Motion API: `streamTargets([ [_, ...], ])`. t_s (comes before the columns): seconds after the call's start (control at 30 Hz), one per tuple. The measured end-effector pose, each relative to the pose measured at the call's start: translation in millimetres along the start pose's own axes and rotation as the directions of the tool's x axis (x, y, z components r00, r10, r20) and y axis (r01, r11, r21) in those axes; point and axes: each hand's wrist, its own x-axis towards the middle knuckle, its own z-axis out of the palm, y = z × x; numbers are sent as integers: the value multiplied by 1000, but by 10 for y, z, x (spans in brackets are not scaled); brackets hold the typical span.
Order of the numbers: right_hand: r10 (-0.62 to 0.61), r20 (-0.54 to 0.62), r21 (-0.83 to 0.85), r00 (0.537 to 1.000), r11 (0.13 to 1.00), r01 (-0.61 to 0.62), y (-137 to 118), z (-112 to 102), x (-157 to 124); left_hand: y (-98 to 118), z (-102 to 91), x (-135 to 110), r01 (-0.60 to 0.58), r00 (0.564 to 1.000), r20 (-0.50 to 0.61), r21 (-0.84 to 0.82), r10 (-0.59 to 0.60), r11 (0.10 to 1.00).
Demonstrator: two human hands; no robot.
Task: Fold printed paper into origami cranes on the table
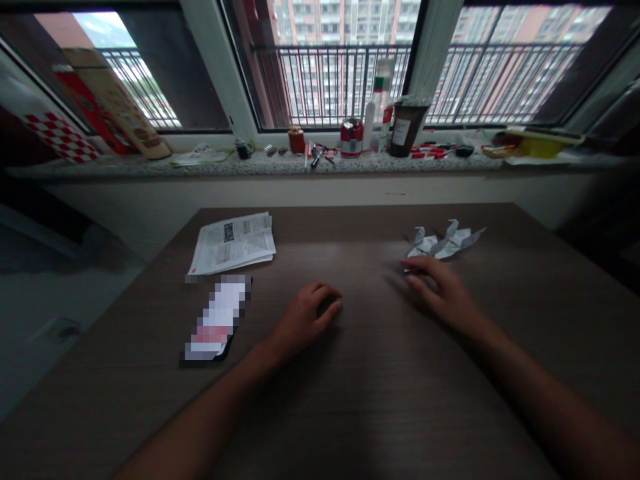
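Observation:
Two folded-paper cranes [456, 241], grey-white with print on them, sit side by side at the far right of the table. My right hand [443, 290] reaches to the near side of the left crane [424, 245]. Its fingertips are at that crane's front edge, and a small white bit of paper shows by them. Thumb and fingers stand apart; whether they touch the crane is unclear. My left hand [309, 312] rests near the table's middle, loosely curled, with a gap between thumb and fingers and nothing in it.
Left of my left hand lies a phone [217, 317] with a blurred screen. Behind it is a stack of printed paper sheets [233, 243]. The windowsill [280, 165] holds a red can [351, 138], a dark cup [406, 127], bottles and small tools.

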Motion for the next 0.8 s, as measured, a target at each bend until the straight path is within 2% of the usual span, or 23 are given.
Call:
streamTargets([
  [0.07, -83, 208, 42, 975, 996, 76, -66, 151, -47, -5, 8, 1, -4, 1000, -1, 1, 4, 1000],
  [0.17, -121, 376, 75, 919, 992, 100, -87, 320, -108, -16, 23, 1, -14, 1000, 1, 1, 14, 1000],
  [0.3, -135, 443, 54, 886, 991, 124, -51, 413, -162, -12, 28, -5, -7, 1000, 4, -12, 7, 1000],
  [0.47, -138, 450, 15, 882, 989, 147, -15, 430, -196, 54, -70, -16, 22, 1000, 6, -39, -22, 999],
  [0.63, -141, 455, -16, 879, 986, 167, -24, 426, -204, 3, -403, 25, 46, 996, -75, 56, -42, 997],
  [0.7, -138, 459, -15, 878, 987, 163, -28, 423, -205, -130, -613, 62, 56, 988, -146, 95, -42, 994],
  [0.8, -129, 454, -11, 882, 989, 150, -18, 423, -213, -443, -977, 112, 67, 965, -261, 209, -11, 976],
])
